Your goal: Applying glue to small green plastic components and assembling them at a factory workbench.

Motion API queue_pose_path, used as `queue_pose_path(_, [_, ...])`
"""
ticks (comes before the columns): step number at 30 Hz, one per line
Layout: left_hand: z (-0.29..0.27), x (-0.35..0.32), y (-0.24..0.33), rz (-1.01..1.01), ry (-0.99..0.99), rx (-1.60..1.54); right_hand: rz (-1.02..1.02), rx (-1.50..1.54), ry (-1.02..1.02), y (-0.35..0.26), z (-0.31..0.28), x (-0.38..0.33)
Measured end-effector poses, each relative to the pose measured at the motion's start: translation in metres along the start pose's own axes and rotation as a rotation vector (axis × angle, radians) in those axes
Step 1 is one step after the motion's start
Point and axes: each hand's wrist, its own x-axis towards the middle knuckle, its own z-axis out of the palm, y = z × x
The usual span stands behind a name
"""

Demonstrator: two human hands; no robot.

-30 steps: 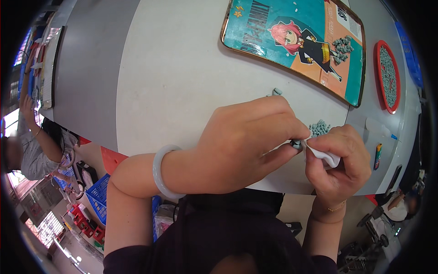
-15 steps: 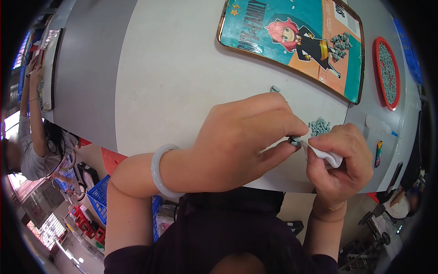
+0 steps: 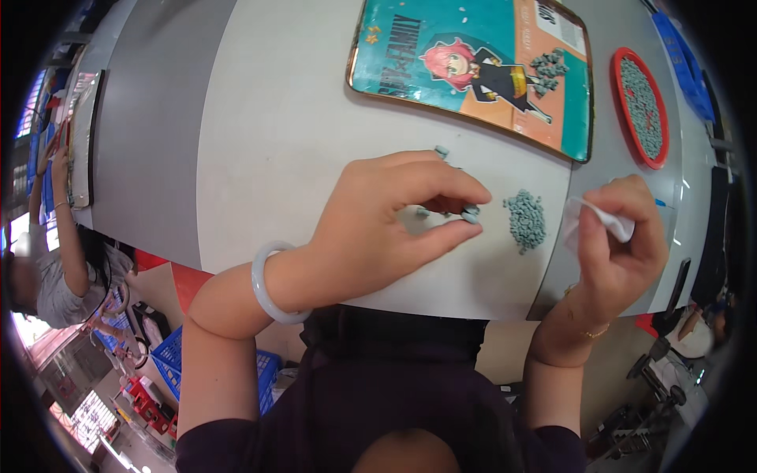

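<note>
Between the thumb and forefinger of my left hand (image 3: pixel 378 225) is a small grey-green stone-like piece (image 3: pixel 471 214). My right hand (image 3: pixel 627 236) is closed on a crumpled white cloth (image 3: pixel 617 225), apart from the left hand and off to its right. A pile of small grey-green pieces (image 3: pixel 527 222) lies on the white table sheet between the two hands. One loose piece (image 3: pixel 441 150) rests just beyond my left knuckles, and another (image 3: pixel 423 212) shows through the gap between thumb and finger.
A metal-rimmed tray (image 3: pixel 410 55) with a cartoon picture lies at the far side, a heap of pieces (image 3: pixel 547 72) on it. Right of it stands a red oval basket (image 3: pixel 617 94) full of similar pieces. Another person (image 3: pixel 63 252) works at the far left.
My right hand, with the white cloth, has drawn away to the right from the piece in my left hand. The pile between the hands is now uncovered.
</note>
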Motion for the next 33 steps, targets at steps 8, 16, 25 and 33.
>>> queue_pose_path(8, [0.005, -0.006, 0.002, -0.211, 0.083, -0.182, 0.461, -0.331, -0.228, 0.043, -0.063, -0.041])
queue_pose_path(16, [0.005, -0.007, -0.002, -0.183, 0.021, -0.104, 0.476, -0.602, -0.137, 0.053, -0.076, -0.063])
queue_pose_path(25, [0.007, -0.006, 0.001, -0.144, 0.041, -0.096, 0.301, -0.433, 0.521, 0.078, -0.084, -0.057])
queue_pose_path(33, [0.006, -0.002, -0.001, -0.106, 0.095, -0.115, 0.544, 0.022, 0.039, 0.098, -0.082, -0.023])
